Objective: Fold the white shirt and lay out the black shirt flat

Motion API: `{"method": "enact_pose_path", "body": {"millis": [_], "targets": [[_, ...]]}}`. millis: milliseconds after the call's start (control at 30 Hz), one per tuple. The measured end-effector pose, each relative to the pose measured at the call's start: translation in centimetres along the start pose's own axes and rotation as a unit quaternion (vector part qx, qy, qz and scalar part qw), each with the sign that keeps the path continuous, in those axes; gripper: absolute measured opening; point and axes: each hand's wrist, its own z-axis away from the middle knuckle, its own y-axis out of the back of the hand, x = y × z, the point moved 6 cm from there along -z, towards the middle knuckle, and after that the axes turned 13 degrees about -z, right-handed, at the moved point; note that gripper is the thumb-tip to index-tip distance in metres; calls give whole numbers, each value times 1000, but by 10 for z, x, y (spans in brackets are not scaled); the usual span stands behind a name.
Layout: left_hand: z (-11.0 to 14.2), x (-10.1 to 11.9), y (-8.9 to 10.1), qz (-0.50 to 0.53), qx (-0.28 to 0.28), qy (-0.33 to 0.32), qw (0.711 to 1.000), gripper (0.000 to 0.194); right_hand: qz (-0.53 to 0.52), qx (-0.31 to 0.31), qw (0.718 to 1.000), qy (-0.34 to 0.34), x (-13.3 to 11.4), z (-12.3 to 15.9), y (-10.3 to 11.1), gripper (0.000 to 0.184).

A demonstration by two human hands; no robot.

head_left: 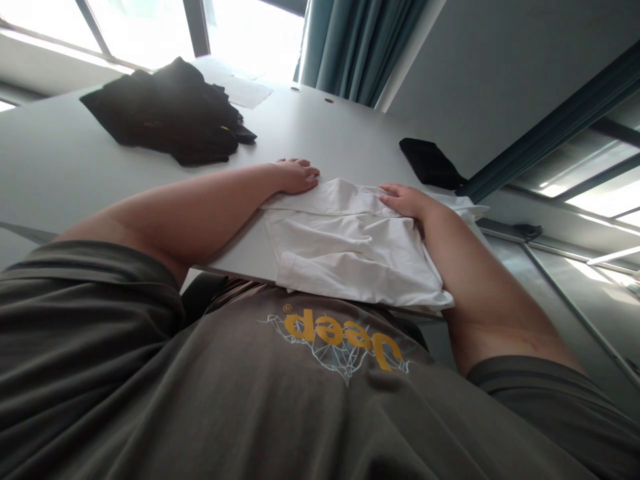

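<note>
A white garment (350, 250) lies partly folded on the light table (310, 127) in front of me, its near edge at the table's front edge. My left hand (299, 175) rests palm down at the far left corner of the cloth, fingers out and slightly bent. On the far right part of the same garment lies my right hand (406, 200), fingers stretched over the fabric. Both hands look open, pressing from above rather than gripping. Part of the cloth spreads out beyond my right wrist. Whether it is a shirt or something else I cannot tell.
A heap of black clothing (170, 117) lies at the far left of the table. White paper (247, 91) is behind it. A black flat object (431, 163) sits at the right edge. Windows and a blue-green curtain (350, 47) stand beyond.
</note>
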Motion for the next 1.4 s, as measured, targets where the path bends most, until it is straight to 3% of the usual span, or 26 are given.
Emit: {"method": "enact_pose_path", "body": {"millis": [967,1233,1400], "targets": [[8,6,7,2,-7,8,1000,68,-12,9,1000,-4,-6,3,0,63],[7,6,7,26,0,1,1000,77,-6,6,1000,-7,-9,3,-1,63],[3,3,4,17,-3,1,1000,69,-10,9,1000,-10,-8,4,-1,64]]}}
